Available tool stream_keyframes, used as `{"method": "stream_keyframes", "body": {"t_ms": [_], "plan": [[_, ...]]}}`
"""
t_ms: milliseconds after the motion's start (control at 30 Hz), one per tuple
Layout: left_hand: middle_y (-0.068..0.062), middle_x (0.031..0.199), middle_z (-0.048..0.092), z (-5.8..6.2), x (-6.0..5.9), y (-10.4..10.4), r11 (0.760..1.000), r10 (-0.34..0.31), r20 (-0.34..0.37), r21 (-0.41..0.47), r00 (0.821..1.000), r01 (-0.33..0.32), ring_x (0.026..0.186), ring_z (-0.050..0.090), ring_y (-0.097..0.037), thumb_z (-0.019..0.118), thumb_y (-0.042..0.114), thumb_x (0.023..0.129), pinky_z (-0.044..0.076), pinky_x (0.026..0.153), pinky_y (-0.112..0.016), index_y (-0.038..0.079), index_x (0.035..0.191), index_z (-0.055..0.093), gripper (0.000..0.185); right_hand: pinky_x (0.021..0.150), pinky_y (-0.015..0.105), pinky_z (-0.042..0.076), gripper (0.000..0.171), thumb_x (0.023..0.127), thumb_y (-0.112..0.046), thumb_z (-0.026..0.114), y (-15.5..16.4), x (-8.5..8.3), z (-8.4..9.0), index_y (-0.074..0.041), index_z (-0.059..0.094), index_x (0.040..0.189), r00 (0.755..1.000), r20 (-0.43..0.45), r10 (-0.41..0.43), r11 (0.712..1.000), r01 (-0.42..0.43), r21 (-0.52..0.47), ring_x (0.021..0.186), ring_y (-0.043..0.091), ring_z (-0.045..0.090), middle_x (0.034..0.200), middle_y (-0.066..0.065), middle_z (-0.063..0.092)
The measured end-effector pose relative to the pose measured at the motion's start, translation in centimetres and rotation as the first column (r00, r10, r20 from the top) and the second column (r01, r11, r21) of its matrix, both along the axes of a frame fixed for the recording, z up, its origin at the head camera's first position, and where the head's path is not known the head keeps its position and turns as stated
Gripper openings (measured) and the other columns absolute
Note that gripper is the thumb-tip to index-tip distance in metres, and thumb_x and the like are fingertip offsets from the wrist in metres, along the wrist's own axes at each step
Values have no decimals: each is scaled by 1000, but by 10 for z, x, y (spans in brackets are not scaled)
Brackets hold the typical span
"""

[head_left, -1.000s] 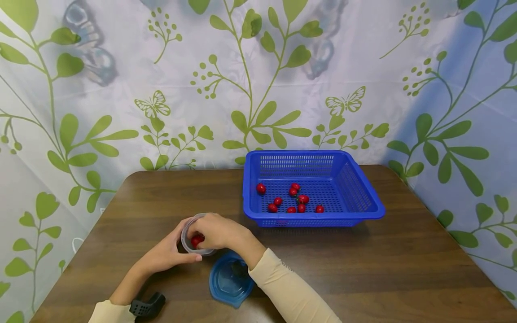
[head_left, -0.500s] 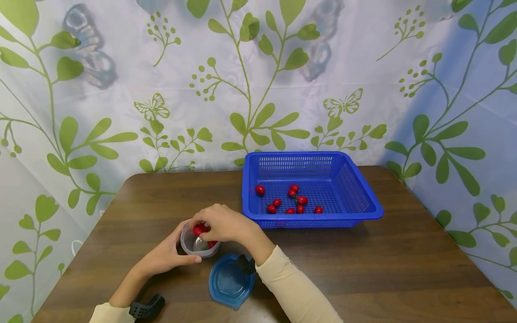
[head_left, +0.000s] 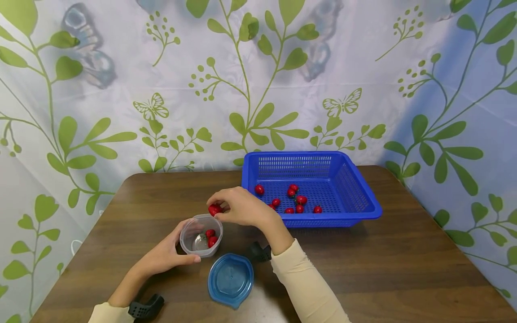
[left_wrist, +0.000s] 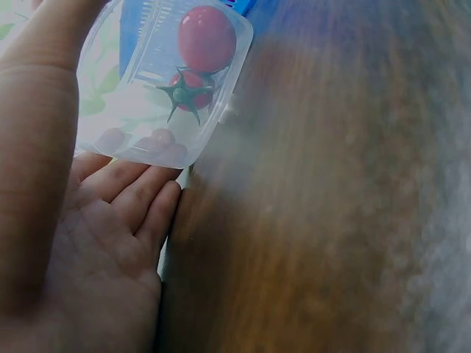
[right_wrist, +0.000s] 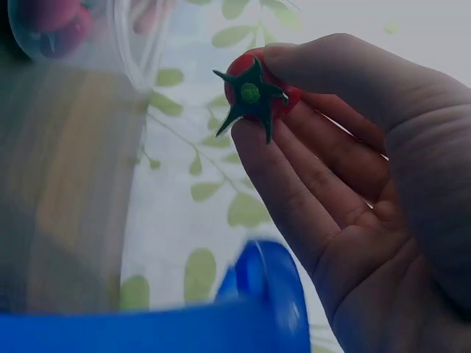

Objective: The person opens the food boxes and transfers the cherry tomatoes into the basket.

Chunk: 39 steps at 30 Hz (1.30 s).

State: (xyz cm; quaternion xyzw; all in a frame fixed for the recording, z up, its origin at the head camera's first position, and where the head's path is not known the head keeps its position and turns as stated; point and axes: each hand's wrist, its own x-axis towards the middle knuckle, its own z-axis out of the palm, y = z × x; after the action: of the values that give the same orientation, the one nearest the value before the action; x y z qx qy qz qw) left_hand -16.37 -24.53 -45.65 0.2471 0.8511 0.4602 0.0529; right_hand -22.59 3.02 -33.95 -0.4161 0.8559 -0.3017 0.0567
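Observation:
A small clear plastic cup [head_left: 200, 236] stands on the brown table with two red cherry tomatoes [head_left: 211, 237] inside; the left wrist view shows them [left_wrist: 200, 59] through its wall. My left hand [head_left: 167, 255] grips the cup's near side, fingers curled round it [left_wrist: 125, 191]. My right hand [head_left: 238, 207] hovers just above the cup's far rim and pinches one red tomato [head_left: 214, 209] with a green stalk [right_wrist: 254, 92] between thumb and fingertips. A blue mesh basket [head_left: 355, 188] behind holds several more tomatoes [head_left: 300, 200].
A blue lid [head_left: 230, 280] lies on the table in front of the cup, under my right forearm. The table [head_left: 404, 264] ends at a leaf-patterned curtain at the back and right. Black wrist mounts show at both cuffs.
My right hand has lifted out of the cup and back toward the basket, carrying one tomato up with it. The left hand and cup have stayed put.

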Motion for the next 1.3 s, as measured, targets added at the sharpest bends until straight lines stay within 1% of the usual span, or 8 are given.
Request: {"method": "stream_keyframes", "body": {"t_ms": [67,133,367,500,733,900,1133,1300], "plan": [[-5,148,56,-1,0,0,1000,-4,-28,-4,1000,4,136,52,-23,86,25,85,30,110,-13,17,156,32,90,91,27,58,33,93,-11,77,7,-2,3,-9,71,126,1000,13,-12,1000,13,-24,106,18,72,117,4,73],[-4,148,57,-2,-1,0,1000,0,-33,-5,999,0,136,51,-23,87,25,84,29,110,-11,18,156,33,90,92,29,58,34,93,-10,77,13,-4,5,-7,71,126,999,19,-29,999,29,-38,107,19,72,117,5,73],[0,148,56,0,-2,1,1000,15,-12,-16,1000,-15,136,51,-21,87,28,84,30,110,-13,20,155,33,89,92,31,57,33,94,-14,76,35,-12,10,-9,71,126,994,-7,-107,993,107,-48,108,17,69,115,3,74],[-2,148,57,0,-2,1,1000,12,-32,-21,999,-12,137,51,-22,87,27,84,29,110,-12,19,155,34,89,94,32,57,35,94,-15,76,50,-17,10,-10,71,128,988,2,-152,986,152,-67,112,18,68,118,2,73],[-2,148,56,-1,-1,1,1000,12,-32,-22,999,-13,138,49,-22,87,27,83,27,110,-10,20,155,34,90,97,37,57,36,93,-14,77,79,-26,7,-8,71,127,971,49,-232,962,237,-135,113,19,69,117,4,74],[-3,149,56,-2,-1,1,1000,14,-19,-22,1000,-14,138,49,-23,87,28,84,28,110,-11,19,155,34,90,102,43,54,36,93,-14,77,99,-29,6,-9,70,129,953,107,-285,940,299,-161,119,22,67,121,5,73],[-3,149,56,-1,0,1,999,25,-2,-19,1000,-25,138,50,-18,87,27,83,27,109,-11,18,156,33,91,103,45,53,36,94,-17,76,122,-33,4,-11,70,129,930,116,-348,921,362,-146,123,26,65,127,6,72],[-2,149,56,-1,0,1,999,32,13,-19,999,-32,138,50,-18,87,28,83,28,109,-11,19,156,33,91,103,49,52,35,95,-17,74,138,-36,-2,-9,69,129,913,118,-390,910,401,-100,123,30,66,126,10,72]]}}
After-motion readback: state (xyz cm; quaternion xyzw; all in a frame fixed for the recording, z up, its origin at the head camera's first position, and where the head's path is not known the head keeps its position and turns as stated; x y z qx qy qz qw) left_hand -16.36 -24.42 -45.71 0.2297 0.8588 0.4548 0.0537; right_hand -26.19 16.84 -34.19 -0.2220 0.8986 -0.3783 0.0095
